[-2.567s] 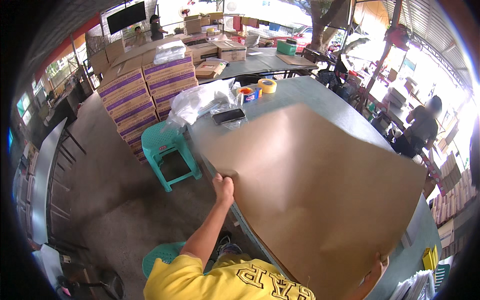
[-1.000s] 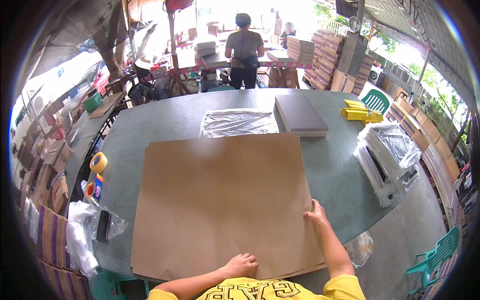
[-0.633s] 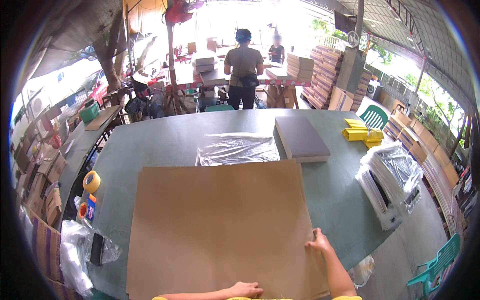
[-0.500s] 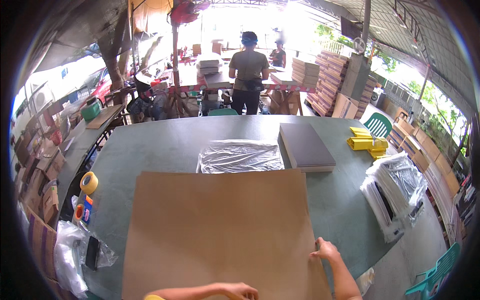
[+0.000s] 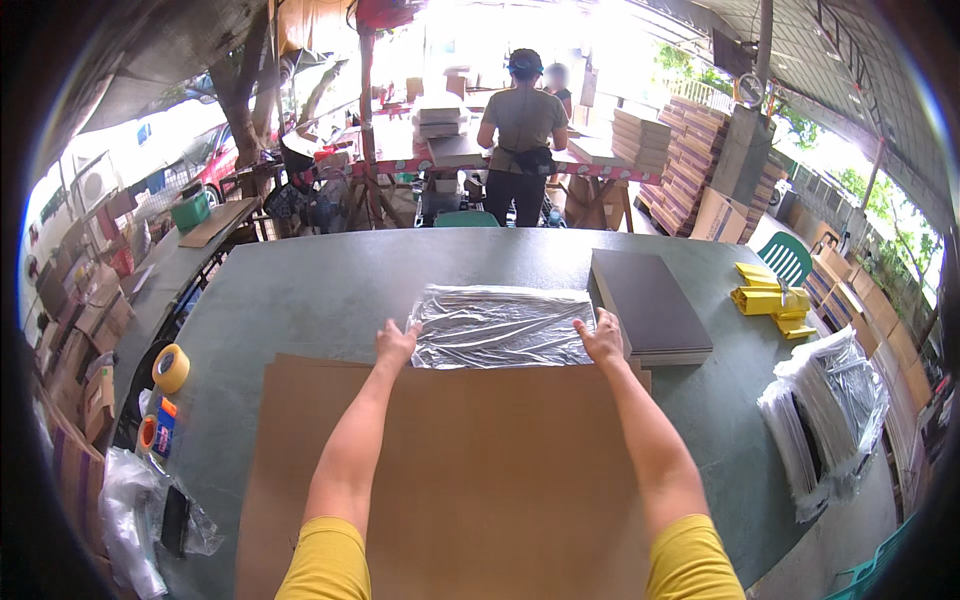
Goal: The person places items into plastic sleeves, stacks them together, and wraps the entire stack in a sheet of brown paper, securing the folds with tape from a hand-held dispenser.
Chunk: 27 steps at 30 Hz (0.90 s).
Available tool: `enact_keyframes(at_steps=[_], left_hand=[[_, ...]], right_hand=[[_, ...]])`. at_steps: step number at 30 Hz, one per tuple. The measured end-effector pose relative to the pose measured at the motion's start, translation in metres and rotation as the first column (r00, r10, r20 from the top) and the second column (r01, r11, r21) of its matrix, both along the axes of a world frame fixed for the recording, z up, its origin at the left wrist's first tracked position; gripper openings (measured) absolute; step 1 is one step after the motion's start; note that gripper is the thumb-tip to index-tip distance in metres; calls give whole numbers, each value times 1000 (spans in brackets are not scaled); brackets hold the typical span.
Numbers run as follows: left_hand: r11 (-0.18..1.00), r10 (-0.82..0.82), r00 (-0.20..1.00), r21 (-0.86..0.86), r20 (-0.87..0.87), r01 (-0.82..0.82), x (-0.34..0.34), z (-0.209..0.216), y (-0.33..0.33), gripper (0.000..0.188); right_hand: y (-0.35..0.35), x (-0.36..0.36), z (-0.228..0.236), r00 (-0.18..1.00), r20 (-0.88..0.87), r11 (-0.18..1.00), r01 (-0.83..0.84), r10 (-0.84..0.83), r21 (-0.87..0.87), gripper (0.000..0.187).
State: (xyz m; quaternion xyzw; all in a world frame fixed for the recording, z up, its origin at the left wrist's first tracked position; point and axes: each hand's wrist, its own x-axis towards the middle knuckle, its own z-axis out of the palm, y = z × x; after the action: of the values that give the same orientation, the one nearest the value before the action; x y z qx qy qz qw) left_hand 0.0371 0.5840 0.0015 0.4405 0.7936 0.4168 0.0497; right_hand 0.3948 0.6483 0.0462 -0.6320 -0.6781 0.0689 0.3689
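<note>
A flat bundle wrapped in clear, shiny plastic film [image 5: 500, 326] lies on the grey-green table [image 5: 300, 290], just beyond a large brown cardboard sheet [image 5: 480, 480]. My left hand [image 5: 396, 342] grips the bundle's left end and my right hand [image 5: 603, 340] grips its right end. Both arms reach forward over the cardboard sheet. A stack of dark grey boards [image 5: 648, 304] lies right beside the bundle, next to my right hand.
Rolls of tape [image 5: 170, 368] and a crumpled plastic bag [image 5: 140, 520] sit at the table's left edge. Yellow folded pieces [image 5: 768, 300] and plastic-wrapped packs [image 5: 830, 410] lie at the right. A person [image 5: 520, 130] stands at a far bench, amid stacked boxes [image 5: 690, 170].
Both my hands left the cardboard sheet's near edge and reached forward across it to the plastic-wrapped bundle, where they now hold its two ends. The view also swung round earlier.
</note>
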Motion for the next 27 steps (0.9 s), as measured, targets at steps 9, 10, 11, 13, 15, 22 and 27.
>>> enact_keyframes(at_steps=[9, 10, 11, 13, 15, 22, 27], left_hand=[[815, -179, 921, -472, 345, 335, 3, 11, -3, 85], [818, -161, 914, -468, 372, 334, 6, 9, -2, 85], [828, -128, 909, -461, 397, 318, 2, 8, -3, 85], [857, -71, 901, -436, 427, 274, -5, 6, -7, 86], [886, -39, 901, -403, 433, 232, -4, 10, -14, 88], [854, -126, 904, -420, 409, 309, 7, 1, -4, 92], [872, -112, 921, -408, 373, 271, -12, 0, -20, 93]], right_hand=[[34, 22, -41, 911, -308, 614, -80, -275, -785, 96], [34, 29, -44, 928, -257, 594, -51, -268, -803, 99], [36, 27, -43, 948, -208, 576, -32, -242, -817, 102], [33, 25, -44, 949, -247, 586, -89, -196, -806, 103], [33, 29, -46, 953, -214, 574, -55, -213, -817, 100], [47, 79, -91, 939, -238, 647, -21, -249, -762, 92], [12, 39, -49, 969, -155, 540, -28, -191, -841, 90]])
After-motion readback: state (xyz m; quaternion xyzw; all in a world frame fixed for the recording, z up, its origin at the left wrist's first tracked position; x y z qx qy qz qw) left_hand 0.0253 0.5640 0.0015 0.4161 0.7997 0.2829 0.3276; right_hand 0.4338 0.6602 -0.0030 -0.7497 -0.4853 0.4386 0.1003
